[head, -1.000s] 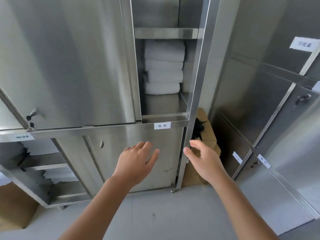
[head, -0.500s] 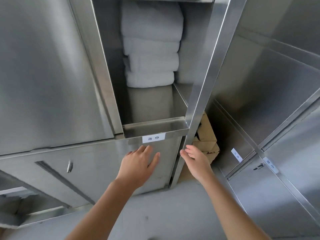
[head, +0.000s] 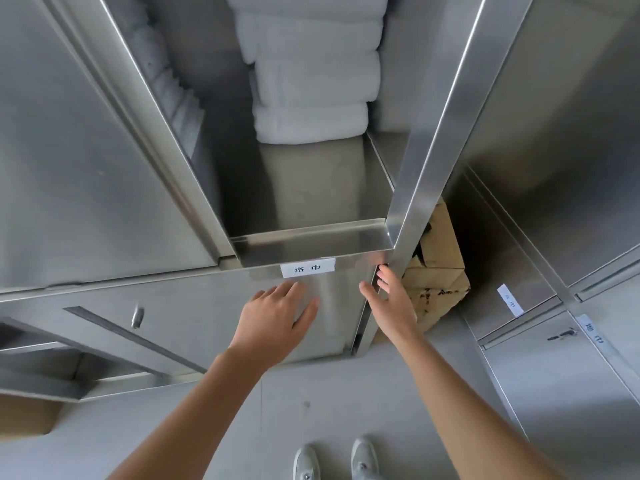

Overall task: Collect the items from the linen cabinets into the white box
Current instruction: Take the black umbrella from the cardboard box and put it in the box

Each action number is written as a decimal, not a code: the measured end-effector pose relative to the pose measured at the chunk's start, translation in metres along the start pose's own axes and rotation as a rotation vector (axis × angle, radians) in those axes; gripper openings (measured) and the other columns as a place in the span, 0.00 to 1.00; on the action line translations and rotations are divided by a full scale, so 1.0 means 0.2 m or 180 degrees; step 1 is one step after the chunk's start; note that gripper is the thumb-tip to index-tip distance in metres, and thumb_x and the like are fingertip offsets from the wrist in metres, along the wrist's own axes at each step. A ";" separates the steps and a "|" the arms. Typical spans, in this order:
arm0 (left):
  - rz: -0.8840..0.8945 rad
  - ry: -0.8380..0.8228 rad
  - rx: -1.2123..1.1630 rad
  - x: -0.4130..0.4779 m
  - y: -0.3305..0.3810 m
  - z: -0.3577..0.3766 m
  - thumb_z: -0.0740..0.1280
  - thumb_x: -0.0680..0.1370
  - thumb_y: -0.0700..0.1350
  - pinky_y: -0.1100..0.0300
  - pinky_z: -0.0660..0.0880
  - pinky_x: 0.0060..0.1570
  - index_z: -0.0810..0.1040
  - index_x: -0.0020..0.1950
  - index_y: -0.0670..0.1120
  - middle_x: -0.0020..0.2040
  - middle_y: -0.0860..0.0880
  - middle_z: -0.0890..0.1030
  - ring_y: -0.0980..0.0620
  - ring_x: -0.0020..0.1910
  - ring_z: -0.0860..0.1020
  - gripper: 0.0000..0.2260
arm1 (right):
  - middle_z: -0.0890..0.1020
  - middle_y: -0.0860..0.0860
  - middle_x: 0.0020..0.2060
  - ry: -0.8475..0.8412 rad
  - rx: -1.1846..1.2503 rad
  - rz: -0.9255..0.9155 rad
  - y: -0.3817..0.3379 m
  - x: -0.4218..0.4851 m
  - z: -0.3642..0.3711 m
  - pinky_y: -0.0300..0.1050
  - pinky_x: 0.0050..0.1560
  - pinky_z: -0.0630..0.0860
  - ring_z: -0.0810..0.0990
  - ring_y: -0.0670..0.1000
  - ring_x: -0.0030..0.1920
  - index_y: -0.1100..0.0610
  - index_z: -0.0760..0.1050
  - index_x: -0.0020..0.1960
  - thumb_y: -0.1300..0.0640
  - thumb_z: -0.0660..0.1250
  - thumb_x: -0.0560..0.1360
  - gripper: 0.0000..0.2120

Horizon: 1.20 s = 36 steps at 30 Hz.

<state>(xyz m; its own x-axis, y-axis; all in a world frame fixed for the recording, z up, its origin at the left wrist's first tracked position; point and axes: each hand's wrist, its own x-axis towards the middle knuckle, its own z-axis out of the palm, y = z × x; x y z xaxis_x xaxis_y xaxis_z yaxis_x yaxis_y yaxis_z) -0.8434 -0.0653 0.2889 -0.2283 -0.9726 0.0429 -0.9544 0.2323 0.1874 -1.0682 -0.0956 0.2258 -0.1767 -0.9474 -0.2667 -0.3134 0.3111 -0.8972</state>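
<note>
Two hands: both relaxed, fingers straight, nothing held.
Left hand (head: 277,315): palm twd lower steel cabinet door (head: 207,306), contact unclear.
Right hand (head: 393,299): fingertips at steel corner post (head: 433,168), arm stretched fwd.
Folded white towels (head: 311,98): stacked far back on open steel shelf (head: 311,240).

Linen storeroom. Evidence: stainless steel cabinets (head: 104,168) with labelled doors on 2 sides; folded white towels (head: 311,98) stacked in the open compartment above the left hand (head: 277,317); paper label (head: 307,267) just above it; cardboard box (head: 440,271) beside right hand (head: 394,299).
</note>
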 end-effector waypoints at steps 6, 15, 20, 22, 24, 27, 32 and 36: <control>-0.0087 0.0093 -0.0062 -0.03 0.02 0.03 0.52 0.81 0.60 0.54 0.74 0.47 0.75 0.59 0.50 0.53 0.53 0.80 0.46 0.46 0.79 0.19 | 0.72 0.46 0.74 -0.0256 0.0142 -0.0146 0.02 0.05 -0.03 0.52 0.75 0.67 0.68 0.45 0.75 0.49 0.69 0.76 0.48 0.69 0.78 0.28; -0.0314 0.0103 -0.0106 -0.12 -0.01 0.02 0.52 0.81 0.60 0.57 0.73 0.47 0.74 0.63 0.52 0.56 0.54 0.81 0.49 0.47 0.80 0.20 | 0.71 0.48 0.76 -0.0509 0.0211 -0.0223 0.03 0.05 0.00 0.52 0.75 0.67 0.69 0.47 0.75 0.53 0.65 0.78 0.53 0.72 0.77 0.33; -0.0454 0.0073 -0.0050 -0.19 -0.06 0.00 0.52 0.81 0.60 0.56 0.73 0.48 0.75 0.63 0.51 0.57 0.53 0.81 0.48 0.49 0.80 0.21 | 0.69 0.49 0.77 -0.0566 0.0346 -0.0239 0.01 -0.01 0.16 0.50 0.76 0.67 0.66 0.45 0.76 0.52 0.62 0.80 0.54 0.72 0.77 0.35; -0.0534 0.0082 -0.0015 -0.22 -0.09 -0.01 0.52 0.81 0.60 0.56 0.73 0.47 0.75 0.62 0.51 0.56 0.53 0.81 0.48 0.48 0.80 0.20 | 0.67 0.48 0.78 -0.0564 0.0381 -0.0242 0.00 -0.05 0.24 0.52 0.76 0.66 0.65 0.44 0.77 0.51 0.60 0.81 0.53 0.72 0.76 0.37; -0.0574 0.0093 0.0012 -0.25 -0.12 -0.03 0.53 0.81 0.60 0.56 0.73 0.46 0.76 0.62 0.50 0.56 0.53 0.81 0.48 0.48 0.81 0.20 | 0.65 0.46 0.79 -0.0564 0.0358 -0.0286 -0.01 -0.08 0.32 0.51 0.76 0.65 0.63 0.45 0.78 0.49 0.58 0.81 0.51 0.72 0.76 0.39; -0.0582 0.0120 0.0053 -0.30 -0.16 -0.05 0.54 0.81 0.59 0.57 0.72 0.43 0.76 0.62 0.50 0.55 0.53 0.82 0.47 0.46 0.81 0.19 | 0.62 0.45 0.80 -0.0624 0.0251 -0.0376 -0.04 -0.12 0.44 0.53 0.77 0.64 0.61 0.47 0.79 0.47 0.56 0.81 0.47 0.71 0.75 0.39; -0.0655 0.0136 0.0126 -0.38 -0.26 -0.09 0.55 0.81 0.59 0.58 0.71 0.41 0.77 0.61 0.50 0.54 0.53 0.82 0.47 0.44 0.81 0.19 | 0.62 0.46 0.80 -0.0687 0.0157 -0.0352 -0.09 -0.16 0.62 0.54 0.77 0.64 0.61 0.48 0.79 0.48 0.56 0.81 0.45 0.69 0.75 0.39; -0.0753 0.0120 0.0158 -0.43 -0.35 -0.11 0.53 0.81 0.60 0.58 0.71 0.42 0.76 0.61 0.50 0.55 0.53 0.82 0.47 0.45 0.81 0.20 | 0.63 0.46 0.80 -0.0780 0.0166 -0.0366 -0.14 -0.20 0.74 0.50 0.76 0.63 0.62 0.47 0.78 0.49 0.56 0.81 0.46 0.69 0.76 0.39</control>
<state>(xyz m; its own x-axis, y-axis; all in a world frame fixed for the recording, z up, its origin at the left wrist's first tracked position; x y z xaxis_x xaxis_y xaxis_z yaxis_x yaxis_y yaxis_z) -0.7526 0.0029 0.2933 0.0091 -0.9991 0.0402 -0.9890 -0.0030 0.1481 -0.9155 -0.0775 0.2090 0.0902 -0.9682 -0.2335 -0.2687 0.2021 -0.9418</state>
